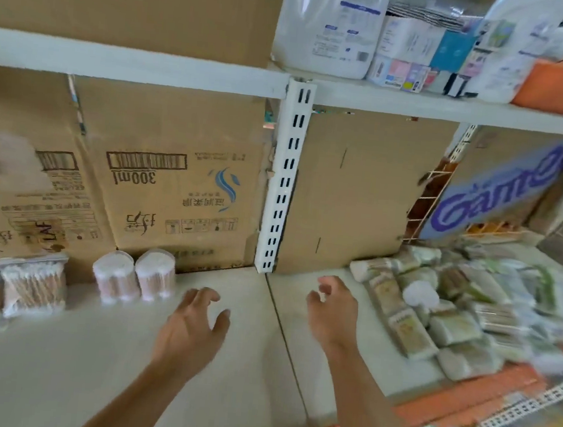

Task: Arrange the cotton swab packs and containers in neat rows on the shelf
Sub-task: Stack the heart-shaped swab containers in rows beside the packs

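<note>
The shelf (86, 366) is mostly bare in front of both hands, which I take as room kept for the rows. To the right of the right hand (332, 318) lies the big pile of packs (435, 314), flat and overlapping, their long sides running every which way, a few slanting from near the back wall toward the front edge; plainly unsorted stock. Left of the left hand (193, 325), against the cardboard backing (173, 175), stand two round tubs (135, 275), upright and touching, swab tips up. Further left sit square boxes (34, 286), side by side, their swabs also standing on end. Both hands hover just above the shelf, each grip spread open and holding nothing, the right nearer the pile, probably about to take a pack.
</note>
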